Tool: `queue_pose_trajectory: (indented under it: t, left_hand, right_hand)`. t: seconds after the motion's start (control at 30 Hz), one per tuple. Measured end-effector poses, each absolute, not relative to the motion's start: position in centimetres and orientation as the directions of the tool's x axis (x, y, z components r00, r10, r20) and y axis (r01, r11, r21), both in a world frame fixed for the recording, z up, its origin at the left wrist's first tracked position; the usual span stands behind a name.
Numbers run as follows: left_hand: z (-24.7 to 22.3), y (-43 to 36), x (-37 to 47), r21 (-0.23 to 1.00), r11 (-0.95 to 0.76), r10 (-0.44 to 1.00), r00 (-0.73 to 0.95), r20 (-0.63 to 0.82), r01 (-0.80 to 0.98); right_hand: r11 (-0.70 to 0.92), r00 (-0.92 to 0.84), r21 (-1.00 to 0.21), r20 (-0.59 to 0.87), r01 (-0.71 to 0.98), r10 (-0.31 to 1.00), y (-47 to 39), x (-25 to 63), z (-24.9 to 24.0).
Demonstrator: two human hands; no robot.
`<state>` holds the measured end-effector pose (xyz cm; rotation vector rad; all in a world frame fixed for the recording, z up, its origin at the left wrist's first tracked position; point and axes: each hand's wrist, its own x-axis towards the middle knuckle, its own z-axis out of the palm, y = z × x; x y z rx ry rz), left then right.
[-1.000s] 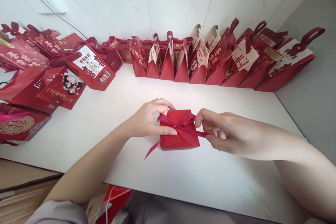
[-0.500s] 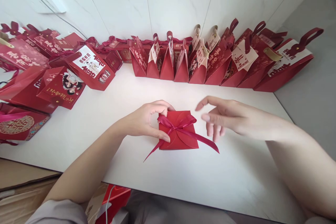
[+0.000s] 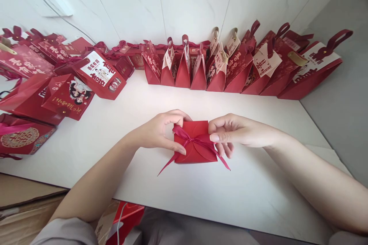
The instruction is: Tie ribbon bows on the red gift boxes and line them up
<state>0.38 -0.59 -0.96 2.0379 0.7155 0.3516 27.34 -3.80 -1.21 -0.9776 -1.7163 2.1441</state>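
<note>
A small red gift box (image 3: 198, 154) with curved overlapping flaps lies on the white table in front of me. Crimson ribbon (image 3: 184, 136) is tied in a bow across its top, with one tail hanging to the lower left and the other to the lower right. Gripping the box's left side is my left hand (image 3: 163, 132), thumb on the near flap and fingers at the far edge. At the right side, my right hand (image 3: 232, 132) pinches the bow's right loop between thumb and forefinger; its other fingers are curled beside the box.
A row of red handled gift boxes (image 3: 198, 76) stands along the tiled wall. More red boxes (image 3: 69, 95) are heaped at the left. A cable (image 3: 54, 9) runs down from a wall socket plate. Below the table's front edge are cardboard (image 3: 25, 214) and a red bag (image 3: 126, 218).
My right hand has moved left and down onto the bow and closed on its right loop. The right ribbon tail now hangs more steeply. My left hand stays on the box.
</note>
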Motion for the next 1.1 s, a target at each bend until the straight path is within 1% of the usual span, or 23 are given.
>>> queue_pose_trajectory:
  t: [0.17,0.4,0.67,0.77,0.87,0.93,0.97,1.0,1.03,1.07,1.1]
  left_hand:
    - [-0.6,-0.6,0.4,0.820,-0.429,0.613,0.789,-0.043,0.378]
    - [-0.4,-0.5,0.2,0.759,-0.510,0.637,0.770,0.016,0.406]
    - [-1.0,0.1,0.1,0.767,-0.490,0.663,0.749,0.019,0.415]
    - [-2.2,0.6,0.1,0.828,-0.441,0.694,0.716,0.069,0.348]
    - [-3.2,1.3,-0.1,0.919,-0.330,0.774,0.619,0.133,0.215]
    - [-3.3,1.4,-0.4,0.919,-0.340,0.851,0.481,0.211,0.198]
    - [-3.1,1.3,-0.5,0.900,-0.378,0.869,0.420,0.263,0.219]
    - [-2.8,1.0,-0.6,0.870,-0.422,0.867,0.394,0.306,0.254]
    - [-2.3,0.6,-0.7,0.836,-0.462,0.851,0.412,0.325,0.296]
    - [-1.7,0.2,-0.7,0.800,-0.496,0.826,0.468,0.314,0.338]
    - [-1.1,-0.4,-0.7,0.763,-0.522,0.794,0.543,0.272,0.381]
  right_hand:
    - [-0.228,-0.722,-0.941,-0.339,0.251,0.603,-3.9,27.1,-1.4]
    - [-0.251,-0.728,-0.938,-0.345,0.240,0.592,-3.8,27.2,-1.4]
    - [-0.241,-0.705,-0.933,-0.361,0.268,0.611,-3.2,27.4,-1.5]
    - [-0.224,-0.674,-0.946,-0.324,0.234,0.663,-2.9,27.6,-1.8]
    - [-0.214,-0.564,-0.968,-0.251,0.133,0.786,-2.5,28.0,-2.3]
    - [-0.118,-0.463,-0.990,-0.143,0.082,0.875,-2.2,28.5,-2.5]
    - [-0.029,-0.435,-0.996,-0.061,0.079,0.898,-2.1,28.7,-2.6]
    - [0.073,-0.437,-0.993,0.024,0.096,0.899,-2.0,29.0,-2.6]
    - [0.173,-0.470,-0.977,0.095,0.126,0.877,-2.0,29.2,-2.7]
    - [0.255,-0.529,-0.953,0.135,0.161,0.838,-2.0,29.3,-2.7]
    - [0.312,-0.592,-0.929,0.140,0.198,0.793,-2.1,29.4,-2.8]
